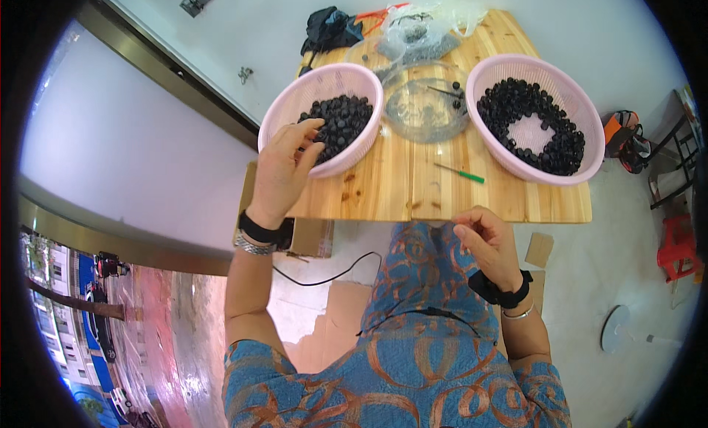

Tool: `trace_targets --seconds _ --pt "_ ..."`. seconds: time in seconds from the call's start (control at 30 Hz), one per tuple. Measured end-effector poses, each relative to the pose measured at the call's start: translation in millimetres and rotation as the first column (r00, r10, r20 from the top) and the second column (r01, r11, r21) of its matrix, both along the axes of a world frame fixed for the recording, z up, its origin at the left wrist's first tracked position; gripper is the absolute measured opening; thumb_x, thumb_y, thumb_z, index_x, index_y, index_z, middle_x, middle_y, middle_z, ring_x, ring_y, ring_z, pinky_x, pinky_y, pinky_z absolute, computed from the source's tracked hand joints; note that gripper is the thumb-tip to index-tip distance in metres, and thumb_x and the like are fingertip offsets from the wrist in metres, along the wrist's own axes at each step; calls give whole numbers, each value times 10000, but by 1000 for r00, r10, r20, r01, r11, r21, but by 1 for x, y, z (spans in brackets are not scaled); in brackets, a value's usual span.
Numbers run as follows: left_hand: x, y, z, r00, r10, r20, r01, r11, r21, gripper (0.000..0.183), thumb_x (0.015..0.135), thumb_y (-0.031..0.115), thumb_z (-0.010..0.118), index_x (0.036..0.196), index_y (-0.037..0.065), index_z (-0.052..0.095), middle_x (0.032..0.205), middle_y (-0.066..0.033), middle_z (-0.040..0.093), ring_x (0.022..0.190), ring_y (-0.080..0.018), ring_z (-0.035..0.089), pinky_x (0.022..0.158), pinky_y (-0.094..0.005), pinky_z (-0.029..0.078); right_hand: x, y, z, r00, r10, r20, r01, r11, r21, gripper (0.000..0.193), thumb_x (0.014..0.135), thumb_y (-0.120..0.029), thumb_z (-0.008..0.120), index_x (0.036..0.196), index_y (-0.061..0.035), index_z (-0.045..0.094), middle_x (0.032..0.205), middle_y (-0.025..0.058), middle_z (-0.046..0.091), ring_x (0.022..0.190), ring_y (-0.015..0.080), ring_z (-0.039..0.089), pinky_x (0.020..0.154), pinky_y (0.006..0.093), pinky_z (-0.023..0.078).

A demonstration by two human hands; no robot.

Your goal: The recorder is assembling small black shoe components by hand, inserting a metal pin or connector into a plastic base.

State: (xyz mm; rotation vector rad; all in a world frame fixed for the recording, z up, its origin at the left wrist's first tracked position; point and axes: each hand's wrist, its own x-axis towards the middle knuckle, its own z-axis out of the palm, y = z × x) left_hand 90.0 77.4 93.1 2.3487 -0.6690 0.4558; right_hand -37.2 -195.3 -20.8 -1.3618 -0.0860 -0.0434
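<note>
My left hand [279, 173] reaches over the near-left rim of a pink plastic basket [373, 85]. Its thumb and fingers are apart at the edge of a heap of small black round pieces [345, 122], and I see nothing held between them. Just off the table's front edge, my right hand [490, 243] is closed, fingers curled toward the thumb; what they hold, if anything, is hidden. A thin screwdriver with a green handle [470, 177] lies on the wood beyond that hand. To its right stands a second pink basket [590, 144], where similar black pieces [564, 144] form a ring.
Between the baskets sits a clear round plastic container [409, 125], with a few black pieces and a thin dark tool on its right side. Clear plastic bags [435, 22] and a dark cloth bundle [330, 31] lie at the back of the wooden table [369, 199]. A red stool [677, 251] stands far right.
</note>
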Motion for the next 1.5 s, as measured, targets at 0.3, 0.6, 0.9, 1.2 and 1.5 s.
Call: trace_targets --seconds 0.3,0.6,0.9,1.2,1.5 --pt "129 -30 59 993 -120 -1 99 810 578 248 835 168 540 1021 13 594 898 -157 627 809 -275 613 729 -353 483 24 -14 -7 1000 -2 28 6 992 -129 125 822 -68 615 913 10 581 744 13 546 636 60 495 567 192 406" --pt "303 -122 -3 964 -81 -252 264 377 888 252 725 176 617 957 87 662 925 -125 650 900 -265 607 785 -361 467 44 -30 -9 999 -31 27 38 957 -288 124 784 -57 637 871 18 592 740 60 539 630 113 498 563 223 404" --pt "339 -141 -66 961 4 -276 270 195 943 259 712 92 581 955 60 665 914 -139 655 868 -273 621 743 -359 477 51 -46 -16 998 62 -2 -60 958 -280 141 767 -63 665 873 1 599 674 50 514 555 113 460 499 225 359" --pt "339 -147 -71 967 64 -247 223 261 939 188 662 60 617 834 18 679 862 -192 640 836 -308 626 720 -374 489 54 -49 -21 983 134 124 -88 942 -323 169 735 -56 694 871 -8 606 647 58 513 533 129 486 472 247 371" --pt "343 -145 -82 978 62 -201 173 310 935 172 629 24 606 783 26 682 782 -162 654 741 -291 642 639 -381 496 53 -48 -17 981 130 143 -69 928 -367 163 735 -53 692 869 -13 608 642 61 509 523 134 478 469 251 366"
